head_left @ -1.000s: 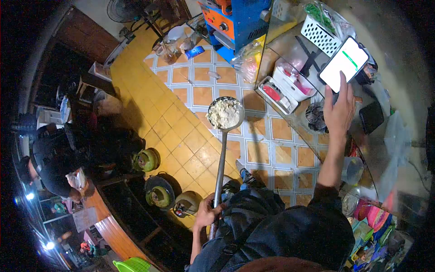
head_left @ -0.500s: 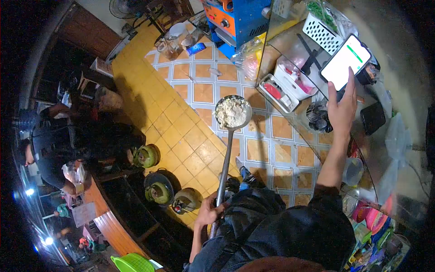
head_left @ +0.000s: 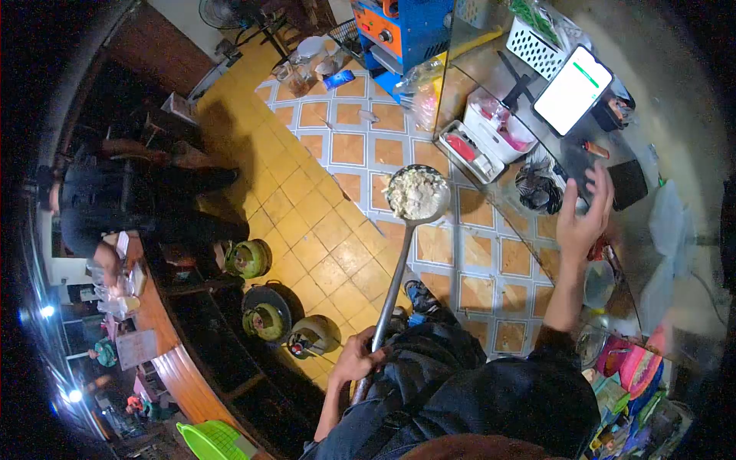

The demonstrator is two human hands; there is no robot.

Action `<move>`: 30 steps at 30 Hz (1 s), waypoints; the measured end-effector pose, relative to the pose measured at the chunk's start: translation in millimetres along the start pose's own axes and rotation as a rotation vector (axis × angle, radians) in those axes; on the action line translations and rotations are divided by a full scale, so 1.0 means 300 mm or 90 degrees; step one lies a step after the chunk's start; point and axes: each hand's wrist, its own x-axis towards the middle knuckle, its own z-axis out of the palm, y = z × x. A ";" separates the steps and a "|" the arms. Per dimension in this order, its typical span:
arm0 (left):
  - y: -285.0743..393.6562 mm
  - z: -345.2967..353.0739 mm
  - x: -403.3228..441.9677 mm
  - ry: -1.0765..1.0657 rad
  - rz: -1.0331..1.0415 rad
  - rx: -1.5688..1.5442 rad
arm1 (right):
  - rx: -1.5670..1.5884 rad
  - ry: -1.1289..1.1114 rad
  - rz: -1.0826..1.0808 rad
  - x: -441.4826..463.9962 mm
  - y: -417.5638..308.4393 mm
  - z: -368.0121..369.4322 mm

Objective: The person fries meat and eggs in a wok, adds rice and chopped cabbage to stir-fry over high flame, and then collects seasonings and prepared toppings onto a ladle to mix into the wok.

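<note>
My left hand (head_left: 358, 358) is closed round the long metal handle of a ladle (head_left: 400, 264). Pale, lumpy food (head_left: 418, 193) fills the ladle's round bowl, which is held out in front of me over the tiled surface. My right hand (head_left: 586, 218) is raised with its fingers apart and nothing in it. Above that hand stands a tablet or large phone (head_left: 573, 90), its screen white with a green bar. A black flat object (head_left: 631, 185) lies right of my fingers, and a dark striped bundle (head_left: 539, 184) lies left of them.
A white case (head_left: 475, 153) and a perforated basket (head_left: 534, 47) stand at the right. A blue and orange machine (head_left: 402, 38) is at the back. Green gas cylinders (head_left: 251, 258) stand on the left floor. Another person (head_left: 100, 199) bends over a wooden counter (head_left: 172, 368).
My right hand has drawn back from the screen, down towards me. The ladle's bowl has shifted slightly right in view, still in my left hand. The other person's arm has moved.
</note>
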 end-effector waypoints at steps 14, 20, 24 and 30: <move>-0.201 0.264 -0.230 -0.304 0.041 0.180 | -0.216 -0.236 0.288 -0.927 0.147 -0.819; -0.322 0.431 -0.294 -0.370 0.226 0.203 | -0.177 -0.110 0.495 -1.474 0.521 -1.097; -0.304 0.491 -0.289 -0.458 0.105 0.222 | 0.367 0.035 0.557 -1.527 0.632 -1.184; -0.360 0.652 -0.307 -0.495 0.178 0.235 | -0.238 -0.173 0.087 -1.330 0.600 -1.189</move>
